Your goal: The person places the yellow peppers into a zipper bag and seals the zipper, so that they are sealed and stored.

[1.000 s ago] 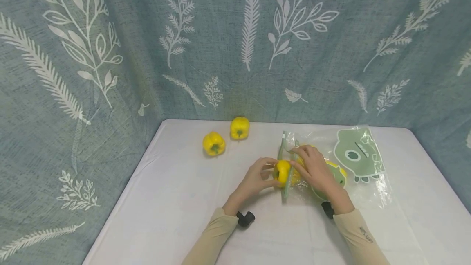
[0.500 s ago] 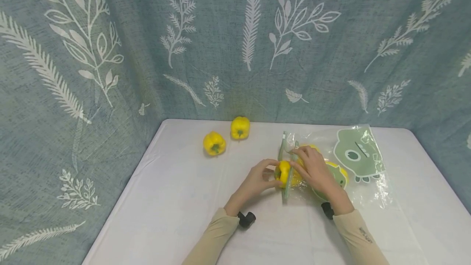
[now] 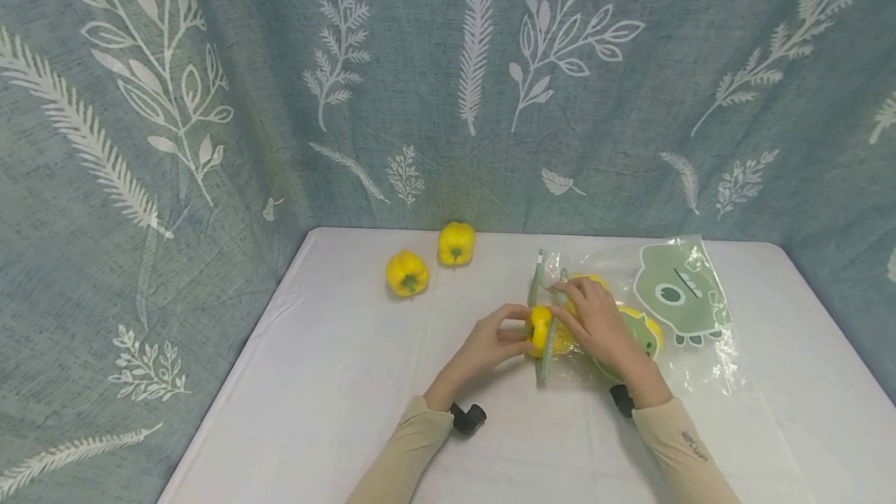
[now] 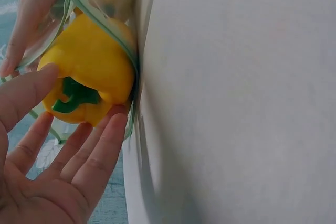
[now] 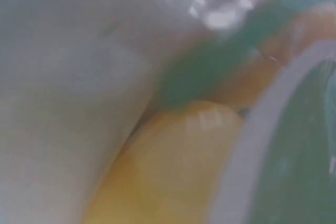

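Note:
My left hand point(image 3: 483, 347) holds a yellow bell pepper point(image 3: 539, 329) at the mouth of a clear zip bag point(image 3: 682, 290) printed with green cartoon shapes. In the left wrist view, thumb and fingertips touch the pepper point(image 4: 92, 59) around its green stem, and its far end sits inside the bag's green-edged opening. My right hand point(image 3: 602, 323) lies over the bag and grips the opening's rim. More yellow shows inside the bag beneath that hand. Blurred and close, the right wrist view has a yellow pepper point(image 5: 173, 166) behind plastic; the right fingers are hard to make out there.
Two loose yellow bell peppers, a nearer one point(image 3: 407, 274) and a farther one point(image 3: 456, 244), rest at the back left of the white-covered table point(image 3: 336, 379). A patterned blue-grey curtain point(image 3: 420, 84) hangs behind the table and along its sides.
The left fingers have shifted slightly right against the pepper, which sits a touch farther into the bag's mouth. My right hand and the loose peppers stay in place.

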Tool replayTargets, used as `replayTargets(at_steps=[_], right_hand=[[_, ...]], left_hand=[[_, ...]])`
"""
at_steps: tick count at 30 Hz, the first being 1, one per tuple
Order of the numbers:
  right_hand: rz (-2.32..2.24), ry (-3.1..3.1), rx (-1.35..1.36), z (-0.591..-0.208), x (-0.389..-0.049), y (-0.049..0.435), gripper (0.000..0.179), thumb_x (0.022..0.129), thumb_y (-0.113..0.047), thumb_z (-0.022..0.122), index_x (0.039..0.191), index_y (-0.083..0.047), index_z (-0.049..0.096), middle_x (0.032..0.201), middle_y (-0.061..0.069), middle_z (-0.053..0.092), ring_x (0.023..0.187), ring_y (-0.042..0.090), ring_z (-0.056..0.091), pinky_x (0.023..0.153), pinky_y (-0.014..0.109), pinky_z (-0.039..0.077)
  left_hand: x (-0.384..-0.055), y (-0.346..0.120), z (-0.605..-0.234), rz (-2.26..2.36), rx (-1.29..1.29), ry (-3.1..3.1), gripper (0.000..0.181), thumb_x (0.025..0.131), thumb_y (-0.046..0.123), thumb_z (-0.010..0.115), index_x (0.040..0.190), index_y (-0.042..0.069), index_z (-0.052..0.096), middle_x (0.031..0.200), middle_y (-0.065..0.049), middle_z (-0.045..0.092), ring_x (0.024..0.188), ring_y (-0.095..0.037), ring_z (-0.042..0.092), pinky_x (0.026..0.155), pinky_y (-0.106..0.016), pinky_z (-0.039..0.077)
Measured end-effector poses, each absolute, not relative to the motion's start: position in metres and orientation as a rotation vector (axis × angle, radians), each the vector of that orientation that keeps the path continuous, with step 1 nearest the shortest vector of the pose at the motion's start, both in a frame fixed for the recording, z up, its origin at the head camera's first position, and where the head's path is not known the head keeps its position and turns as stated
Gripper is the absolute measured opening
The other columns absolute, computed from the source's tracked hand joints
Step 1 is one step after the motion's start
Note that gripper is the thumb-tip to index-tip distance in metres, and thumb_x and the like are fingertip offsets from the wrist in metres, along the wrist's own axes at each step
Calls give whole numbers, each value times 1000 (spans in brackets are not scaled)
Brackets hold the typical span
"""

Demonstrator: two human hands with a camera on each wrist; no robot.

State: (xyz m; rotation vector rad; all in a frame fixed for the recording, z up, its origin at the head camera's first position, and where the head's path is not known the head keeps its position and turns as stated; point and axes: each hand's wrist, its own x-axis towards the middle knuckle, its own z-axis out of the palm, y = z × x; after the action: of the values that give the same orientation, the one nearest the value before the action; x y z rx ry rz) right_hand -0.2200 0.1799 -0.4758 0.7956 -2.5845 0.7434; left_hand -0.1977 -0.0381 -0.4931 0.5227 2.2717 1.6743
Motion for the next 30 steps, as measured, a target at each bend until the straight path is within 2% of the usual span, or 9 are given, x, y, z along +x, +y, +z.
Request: replayTargets(at_steps=[4,10,14,22,30], right_hand=[[739,-2584,794,-476,-220,179,35,94,-31,53,124,-14,52,106,10,52,98,27,49,85,46,39],[739,-2581,780,-478,-220,179,34,94,-32,53,123,-15,52,105,9,51,97,26,49,83,45,40],[745,-2586,774,-478,-220,179,34,94,-32,52,124,-16,51,105,9,51,98,27,49,83,46,40],[760,-2579,782,-476,-220,178,34,94,-31,53,123,-15,52,105,9,51,95,26,49,81,44,41],[765,-2566,788,-477,-221,179,34,94,-30,53,124,-14,52,106,10,51,95,26,50,80,45,41]], left_hand=[[-197,-35,-493,1680,506,2251,48,84,22,68,128,23,48,134,-5,49,111,-23,59,87,-29,52],[-190,-31,-479,1671,530,2224,44,88,18,63,130,15,47,135,-11,48,112,-28,58,89,-31,51],[-194,-29,-491,1669,560,2213,46,87,21,65,130,16,47,136,-7,47,112,-24,58,89,-28,51],[-192,-22,-492,1676,635,2140,54,86,20,66,133,10,42,140,-10,43,117,-27,55,89,-21,50],[-189,-19,-490,1653,673,2153,56,85,17,67,134,10,40,140,-12,42,117,-24,55,91,-21,48]])
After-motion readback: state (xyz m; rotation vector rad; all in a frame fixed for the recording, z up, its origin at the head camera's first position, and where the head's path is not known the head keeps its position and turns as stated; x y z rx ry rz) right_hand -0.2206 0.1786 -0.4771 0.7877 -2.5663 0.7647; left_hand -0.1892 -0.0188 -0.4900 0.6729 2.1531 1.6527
